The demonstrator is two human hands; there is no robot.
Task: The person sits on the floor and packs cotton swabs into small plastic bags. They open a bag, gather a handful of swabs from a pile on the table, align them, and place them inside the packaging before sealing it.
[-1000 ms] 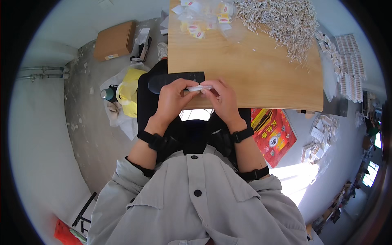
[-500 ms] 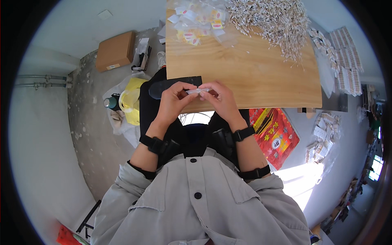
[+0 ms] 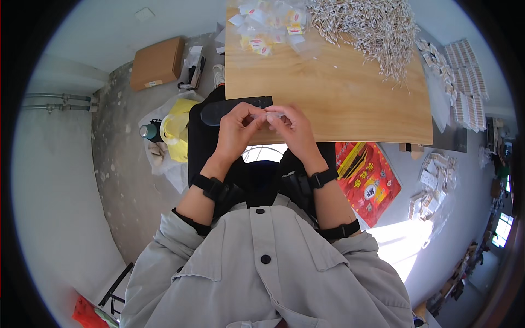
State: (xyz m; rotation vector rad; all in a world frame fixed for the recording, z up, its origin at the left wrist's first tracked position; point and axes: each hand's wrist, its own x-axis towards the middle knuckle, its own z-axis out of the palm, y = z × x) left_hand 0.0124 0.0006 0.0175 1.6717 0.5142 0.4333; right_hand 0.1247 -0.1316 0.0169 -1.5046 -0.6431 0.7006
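Over the near edge of the worktop (image 3: 350,117), the left hand (image 3: 237,128) and right hand (image 3: 293,128) hold a small whitish piece (image 3: 277,114) between them, thumbs and fingers closed on it, and a light, even pinch should keep it steady.

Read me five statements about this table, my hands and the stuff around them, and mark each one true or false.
1. The left hand and right hand meet at a small whitish item. True.
2. The heap of cotton swabs lies under the wooden table. False: it lies on top.
3. The brown cardboard box is left of the table. True.
4. The yellow bag is right of the table. False: it is on the left.
5. Both wrists are bare. False: each wears a black band.
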